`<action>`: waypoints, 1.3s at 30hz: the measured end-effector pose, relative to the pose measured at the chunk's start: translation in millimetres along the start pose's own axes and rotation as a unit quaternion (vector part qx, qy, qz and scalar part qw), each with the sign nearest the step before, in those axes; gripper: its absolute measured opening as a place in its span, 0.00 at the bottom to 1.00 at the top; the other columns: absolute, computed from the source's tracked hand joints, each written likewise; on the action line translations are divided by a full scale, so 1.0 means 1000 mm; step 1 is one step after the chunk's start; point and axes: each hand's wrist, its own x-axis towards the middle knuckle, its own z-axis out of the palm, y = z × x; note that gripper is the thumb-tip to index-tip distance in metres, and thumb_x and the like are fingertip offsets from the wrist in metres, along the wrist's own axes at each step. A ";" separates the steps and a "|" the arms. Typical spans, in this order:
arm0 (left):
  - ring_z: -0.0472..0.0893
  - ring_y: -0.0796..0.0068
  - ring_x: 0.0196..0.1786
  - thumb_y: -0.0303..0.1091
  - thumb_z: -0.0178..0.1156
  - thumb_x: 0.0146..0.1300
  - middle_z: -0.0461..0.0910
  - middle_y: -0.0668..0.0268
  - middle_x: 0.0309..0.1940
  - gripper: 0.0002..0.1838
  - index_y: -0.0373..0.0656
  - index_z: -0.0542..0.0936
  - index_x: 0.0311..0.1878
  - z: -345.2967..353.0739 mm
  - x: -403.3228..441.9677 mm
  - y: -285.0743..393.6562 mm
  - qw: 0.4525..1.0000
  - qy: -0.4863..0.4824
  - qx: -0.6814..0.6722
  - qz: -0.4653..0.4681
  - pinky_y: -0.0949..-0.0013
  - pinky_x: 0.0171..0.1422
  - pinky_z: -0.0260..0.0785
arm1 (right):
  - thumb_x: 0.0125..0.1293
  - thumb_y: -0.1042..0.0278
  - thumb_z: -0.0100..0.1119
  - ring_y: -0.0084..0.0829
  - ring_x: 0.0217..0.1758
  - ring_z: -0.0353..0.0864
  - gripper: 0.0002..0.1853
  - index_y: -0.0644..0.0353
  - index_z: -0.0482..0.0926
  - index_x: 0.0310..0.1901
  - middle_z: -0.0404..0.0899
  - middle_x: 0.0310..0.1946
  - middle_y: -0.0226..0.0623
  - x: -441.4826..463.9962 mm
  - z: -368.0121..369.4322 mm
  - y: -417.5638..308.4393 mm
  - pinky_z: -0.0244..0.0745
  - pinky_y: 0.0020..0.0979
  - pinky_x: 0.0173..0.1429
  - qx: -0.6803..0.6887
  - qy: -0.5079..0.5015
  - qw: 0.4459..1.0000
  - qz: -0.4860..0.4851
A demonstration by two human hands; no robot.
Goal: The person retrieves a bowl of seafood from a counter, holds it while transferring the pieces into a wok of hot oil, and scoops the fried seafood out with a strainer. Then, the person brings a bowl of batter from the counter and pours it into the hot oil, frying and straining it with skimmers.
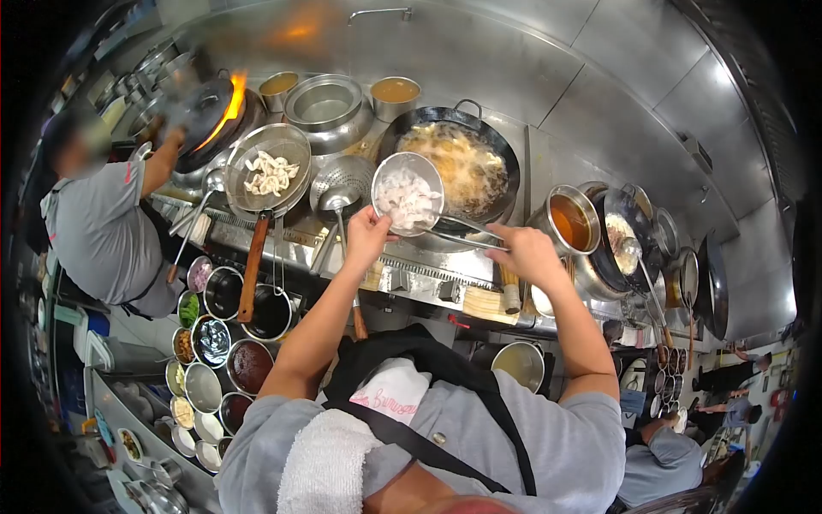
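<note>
A round metal bowl (384,179) with pale, whitish raw pieces (409,199) in it is tilted at the near edge of a large black wok (514,163). My left hand (370,233) is closed on the bowl's lower left rim. Bubbling oil (458,167) with golden pieces frying in it fills the wok. My right hand (527,254) is wrapped round a long metal utensil (467,241), whose shaft runs left toward the bowl; its far end is hidden, so its kind cannot be made out.
Left of the wok lie a ladle (338,199) and a wooden-handled strainer (268,137) with pale cooked pieces. A pot of reddish-brown liquid (572,221) stands at right. Ingredient containers (204,387) crowd the lower left. Another person (107,218) works beside a flaming wok (205,116).
</note>
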 end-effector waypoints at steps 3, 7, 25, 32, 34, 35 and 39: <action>0.81 0.73 0.30 0.22 0.53 0.62 0.76 0.63 0.29 0.03 0.32 0.72 0.34 -0.005 0.002 -0.012 1.000 -0.006 -0.005 -0.012 0.69 0.31 0.82 | 0.59 0.56 0.61 0.48 0.37 0.82 0.21 0.54 0.79 0.53 0.82 0.30 0.49 0.001 0.019 -0.008 0.76 0.43 0.44 -0.004 0.004 1.000 0.008; 0.83 0.69 0.33 0.22 0.52 0.62 0.79 0.59 0.33 0.05 0.30 0.74 0.40 -0.011 0.007 -0.012 0.999 0.007 -0.023 -0.049 0.68 0.35 0.83 | 0.59 0.56 0.61 0.49 0.34 0.81 0.19 0.53 0.80 0.51 0.81 0.27 0.49 -0.003 0.020 0.003 0.76 0.44 0.41 0.068 0.077 0.995 0.016; 0.83 0.64 0.28 0.24 0.52 0.63 0.78 0.58 0.30 0.05 0.34 0.69 0.31 -0.003 -0.004 -0.001 0.992 -0.009 -0.082 -0.097 0.67 0.30 0.82 | 0.59 0.54 0.63 0.28 0.25 0.75 0.22 0.60 0.81 0.50 0.77 0.21 0.41 0.016 -0.008 0.113 0.69 0.30 0.34 0.144 0.213 0.960 0.111; 0.83 0.67 0.28 0.23 0.52 0.62 0.77 0.61 0.29 0.03 0.33 0.71 0.36 -0.022 -0.006 0.004 0.993 -0.003 -0.077 -0.088 0.68 0.31 0.82 | 0.60 0.53 0.63 0.21 0.21 0.71 0.22 0.67 0.81 0.45 0.74 0.20 0.31 0.066 0.088 0.162 0.68 0.28 0.29 0.400 0.123 0.881 0.220; 0.82 0.71 0.27 0.24 0.53 0.62 0.75 0.64 0.26 0.03 0.33 0.71 0.35 -0.025 -0.005 -0.002 0.994 0.005 -0.087 -0.064 0.69 0.29 0.81 | 0.60 0.54 0.63 0.24 0.25 0.77 0.26 0.70 0.78 0.50 0.79 0.23 0.31 0.061 0.063 0.133 0.71 0.29 0.32 0.477 0.122 0.848 0.198; 0.82 0.71 0.27 0.24 0.53 0.62 0.75 0.64 0.26 0.03 0.33 0.71 0.35 -0.025 -0.004 -0.003 0.994 0.006 -0.082 -0.066 0.69 0.29 0.81 | 0.60 0.54 0.63 0.24 0.25 0.77 0.26 0.70 0.78 0.50 0.79 0.23 0.31 0.057 0.050 0.116 0.71 0.29 0.32 0.482 0.121 0.845 0.198; 0.80 0.74 0.25 0.24 0.56 0.61 0.72 0.67 0.24 0.05 0.33 0.72 0.29 -0.022 -0.004 -0.002 0.999 -0.001 0.045 0.001 0.70 0.27 0.81 | 0.56 0.51 0.64 0.49 0.41 0.83 0.28 0.56 0.77 0.56 0.83 0.36 0.50 0.031 0.010 0.031 0.77 0.41 0.46 0.068 0.061 0.996 0.011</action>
